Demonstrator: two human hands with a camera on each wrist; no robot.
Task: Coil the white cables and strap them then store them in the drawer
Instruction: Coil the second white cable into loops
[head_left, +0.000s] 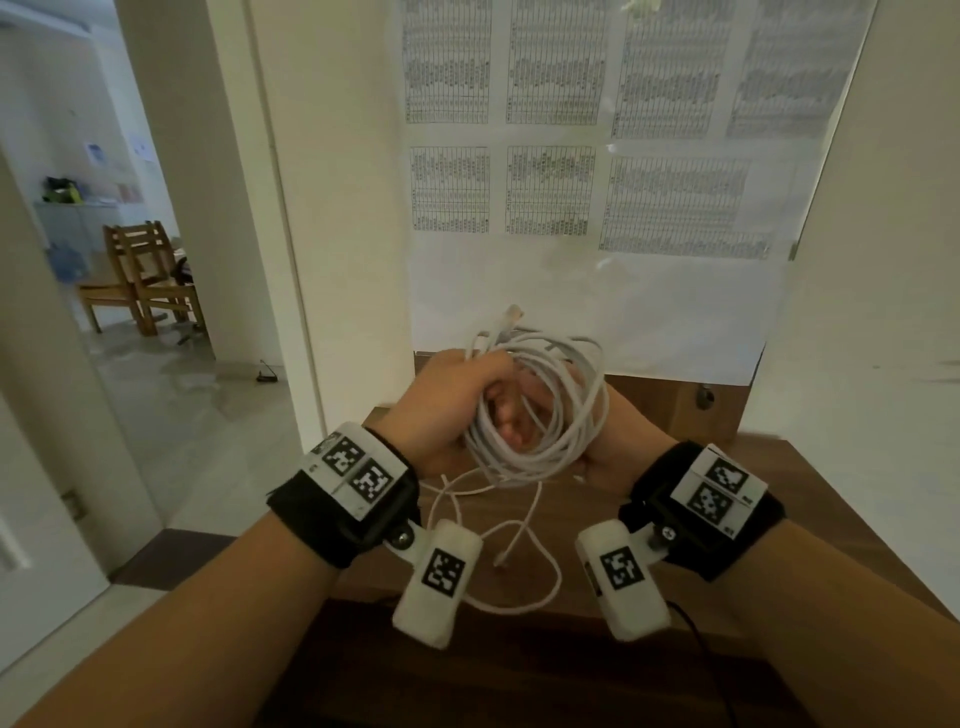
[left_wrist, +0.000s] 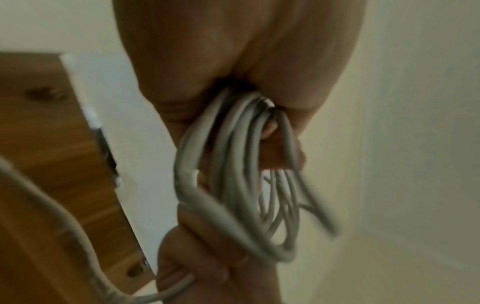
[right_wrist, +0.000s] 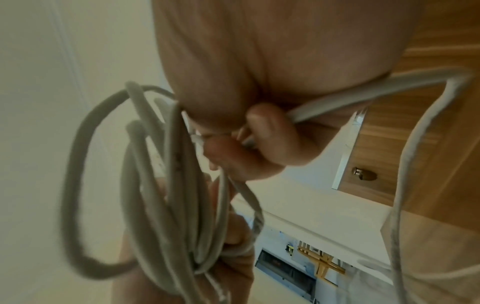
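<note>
Your left hand (head_left: 457, 395) and right hand (head_left: 608, 441) both hold the cable (head_left: 540, 410) at the frame centre, fingers (right_wrist: 270, 131) curled around its coil. Its loose end hangs down to the tabletop (head_left: 779, 499) below.

Left hand (left_wrist: 233, 61) gripping a bundle of looped white round cable (left_wrist: 233, 164) at the top; right hand (left_wrist: 202, 257) gripping it lower down. Loose strand trailing lower left, over a brown wooden counter (left_wrist: 39, 154). Blurred throughout.
</note>
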